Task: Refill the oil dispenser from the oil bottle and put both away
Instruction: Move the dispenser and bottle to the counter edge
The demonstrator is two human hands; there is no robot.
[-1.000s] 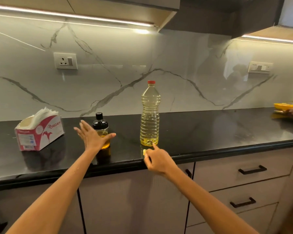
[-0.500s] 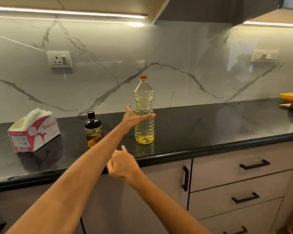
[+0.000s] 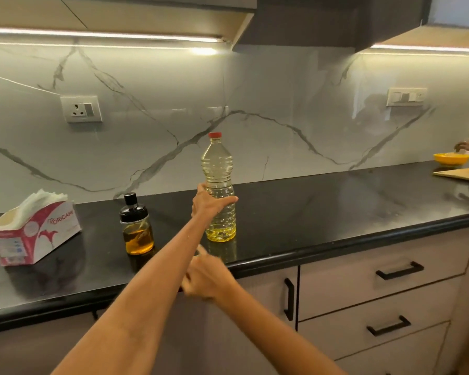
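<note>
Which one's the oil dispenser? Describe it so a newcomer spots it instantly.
On the black countertop below the marble wall, look between the tissue box and the tall oil bottle that the left hand holds. The oil dispenser is the short glass jar with a black knobbed lid and amber oil.

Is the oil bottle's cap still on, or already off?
On. The red cap sits atop the upright oil bottle, which the left hand grips mid-body.
</note>
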